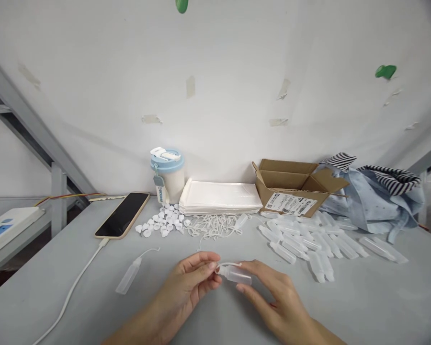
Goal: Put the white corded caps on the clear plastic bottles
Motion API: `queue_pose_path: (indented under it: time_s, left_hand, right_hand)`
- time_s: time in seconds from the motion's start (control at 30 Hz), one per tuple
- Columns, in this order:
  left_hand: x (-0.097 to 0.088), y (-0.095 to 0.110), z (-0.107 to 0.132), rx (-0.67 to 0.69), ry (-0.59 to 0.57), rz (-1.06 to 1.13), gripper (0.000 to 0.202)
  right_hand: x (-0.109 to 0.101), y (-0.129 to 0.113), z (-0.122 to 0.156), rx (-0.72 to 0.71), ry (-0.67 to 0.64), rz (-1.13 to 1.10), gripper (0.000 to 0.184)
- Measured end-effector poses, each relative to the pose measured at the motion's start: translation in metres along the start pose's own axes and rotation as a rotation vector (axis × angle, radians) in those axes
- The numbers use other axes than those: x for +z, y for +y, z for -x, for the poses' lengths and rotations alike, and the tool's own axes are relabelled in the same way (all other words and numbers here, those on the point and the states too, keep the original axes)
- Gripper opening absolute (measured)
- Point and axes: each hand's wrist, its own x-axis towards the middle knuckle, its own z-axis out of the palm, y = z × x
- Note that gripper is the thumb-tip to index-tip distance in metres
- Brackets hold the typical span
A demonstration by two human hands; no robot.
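Note:
A small translucent plastic squeeze bottle [238,275] lies on its side between my hands, its neck to the left. My left hand [196,278] pinches a thin white plastic strap [230,264] at the bottle's neck; fingertips partly hide the strap's loop. On the bottle's body, the thumb and index finger of my right hand [269,292] grip from either side. Farther left rests another bottle [128,278] with a strap on its neck. Behind my hands are a tangle of white straps [215,226] and a heap of white caps [161,221]. Many loose bottles [301,237] spread to the right.
A phone [124,214] with a white charging cable [75,282] lies at left. Along the wall stand a blue-lidded cup [173,179], a stack of white packets [221,194], an open cardboard box [290,189] and a light blue cloth bag [373,196].

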Motion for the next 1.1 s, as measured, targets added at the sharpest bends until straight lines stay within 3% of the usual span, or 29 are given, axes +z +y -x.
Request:
queue_pose_path:
  time_s: [0.5,0.77,0.97,1.1]
  left_hand:
    - [-0.002,-0.007,-0.001,0.027,-0.124,-0.144,0.029]
    - [0.006,-0.008,0.004,0.094,-0.092,-0.307,0.040]
    - [0.005,-0.011,0.001,0.091,-0.091,-0.331,0.042]
    - [0.006,-0.011,0.001,0.085,-0.090,-0.335,0.041]
  right_hand:
    - [0.003,-0.001,-0.001,-0.077,0.007,0.012,0.026]
    - [0.002,0.000,0.004,-0.064,-0.108,0.058,0.035]
    - [-0.001,-0.004,0.000,-0.056,-0.294,0.065,0.039]
    - [-0.002,-0.004,-0.002,-0.057,-0.313,0.072,0.039]
